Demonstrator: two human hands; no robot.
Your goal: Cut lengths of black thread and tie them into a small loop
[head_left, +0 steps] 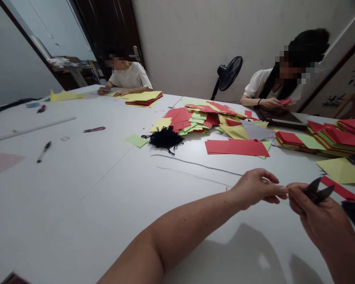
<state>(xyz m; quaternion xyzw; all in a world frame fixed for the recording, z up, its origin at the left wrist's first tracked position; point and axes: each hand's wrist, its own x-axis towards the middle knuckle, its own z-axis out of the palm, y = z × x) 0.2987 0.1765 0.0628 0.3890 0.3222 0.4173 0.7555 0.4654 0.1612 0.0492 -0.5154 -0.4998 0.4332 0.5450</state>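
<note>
Over the right side of the table, my left hand [256,188] is closed in a pinch, its fingertips meeting those of my right hand [316,211]. A thin dark cord [195,162] stretches from the left and passes behind my left hand; its end at the fingertips is hard to see. Within my right hand sits a pair of scissors [321,192], dark blades spread and pointing up and away from the fingers. A tangled bunch of black cords [165,139] lies beyond my hands, beside a green paper piece [137,141].
Red, green and yellow paper pieces [180,118] are heaped mid-table; paper stacks [328,138] stand at right. A utility knife [94,129] and a pen [44,152] lie at left. Two people sit across the white table [77,228], one holding red paper [285,101].
</note>
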